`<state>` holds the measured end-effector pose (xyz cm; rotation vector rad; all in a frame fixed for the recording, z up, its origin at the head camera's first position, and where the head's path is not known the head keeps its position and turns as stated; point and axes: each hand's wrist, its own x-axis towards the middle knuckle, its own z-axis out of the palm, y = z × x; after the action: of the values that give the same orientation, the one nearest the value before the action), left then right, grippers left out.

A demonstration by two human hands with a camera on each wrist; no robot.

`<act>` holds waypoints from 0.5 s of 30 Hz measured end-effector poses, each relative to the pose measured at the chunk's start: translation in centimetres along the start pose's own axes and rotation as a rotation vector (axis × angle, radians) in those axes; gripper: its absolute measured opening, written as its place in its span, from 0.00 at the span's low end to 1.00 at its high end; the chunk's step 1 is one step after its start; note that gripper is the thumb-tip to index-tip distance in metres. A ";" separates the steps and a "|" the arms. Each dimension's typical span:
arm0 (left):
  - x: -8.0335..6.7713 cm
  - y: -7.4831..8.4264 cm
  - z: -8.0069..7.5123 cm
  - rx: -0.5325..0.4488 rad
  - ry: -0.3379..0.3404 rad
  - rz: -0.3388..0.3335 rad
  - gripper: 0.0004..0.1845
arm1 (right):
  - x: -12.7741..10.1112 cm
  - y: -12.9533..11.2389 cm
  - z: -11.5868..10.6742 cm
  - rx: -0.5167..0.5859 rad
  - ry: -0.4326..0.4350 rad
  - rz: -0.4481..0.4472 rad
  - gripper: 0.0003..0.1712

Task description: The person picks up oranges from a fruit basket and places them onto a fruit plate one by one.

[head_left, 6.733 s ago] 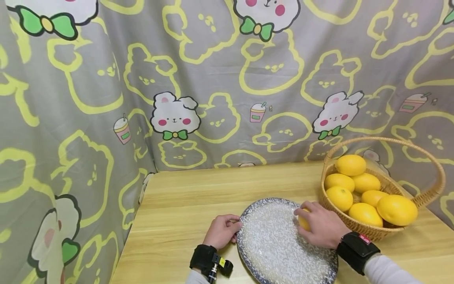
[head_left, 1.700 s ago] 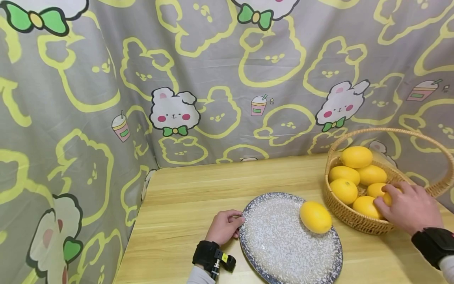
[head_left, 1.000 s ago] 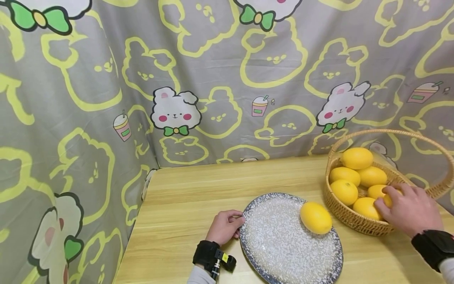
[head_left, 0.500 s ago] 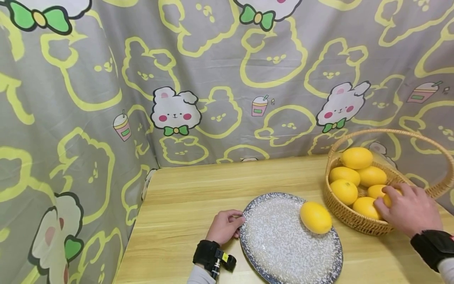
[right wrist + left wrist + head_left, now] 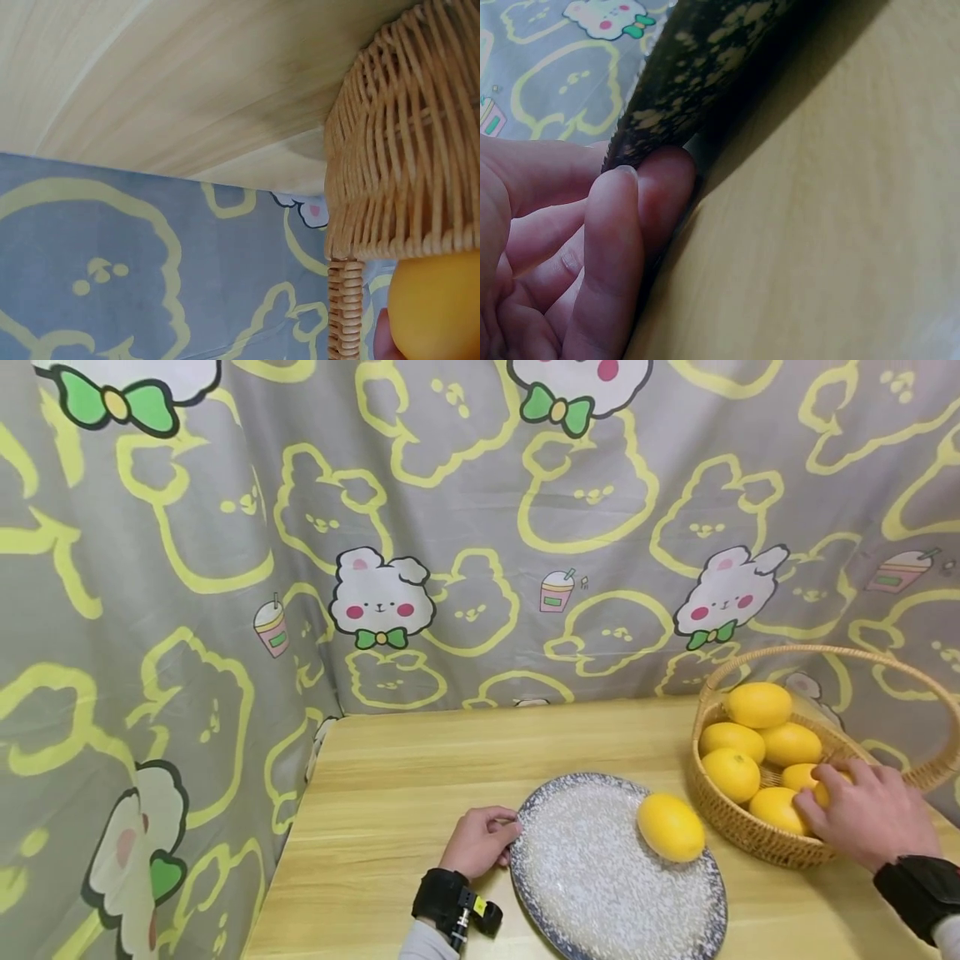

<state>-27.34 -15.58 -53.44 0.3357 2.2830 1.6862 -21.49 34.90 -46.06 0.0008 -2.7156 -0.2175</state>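
Note:
My left hand pinches the left rim of a speckled grey plate with a dark blue edge. In the left wrist view, thumb and finger meet at the plate's dark underside, which is tilted up from the table there. One lemon lies at the plate's right rim. My right hand reaches over the near right side of the wicker basket and grips a lemon. Most of that lemon is hidden by the hand in the head view. Several more lemons sit in the basket.
The basket's tall handle arches over the lemons. Both stand on a light wooden table. A grey curtain with yellow cartoon outlines hangs behind the table and along its left side.
Since the oldest frame, my right hand has left a lemon on the plate and moved right to another in the basket. Lately both hands have kept still; only the head view shifts slightly.

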 end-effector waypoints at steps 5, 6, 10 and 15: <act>0.0 -0.1 0.1 -0.002 0.005 -0.005 0.18 | -0.2 0.0 0.0 -0.011 -0.006 -0.006 0.22; 0.0 -0.1 0.1 -0.002 0.005 -0.007 0.18 | -0.2 0.0 0.0 -0.015 -0.011 -0.008 0.22; 0.0 -0.2 0.1 -0.001 0.002 -0.015 0.19 | -0.1 -0.3 -0.1 -0.020 -0.029 0.000 0.21; 0.0 -0.2 0.1 -0.003 0.005 -0.008 0.18 | 0.2 -1.0 -0.6 0.001 0.005 -0.021 0.21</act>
<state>-27.30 -15.52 -53.69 0.3211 2.2818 1.6889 -21.49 33.82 -45.55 0.0299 -2.7122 -0.2219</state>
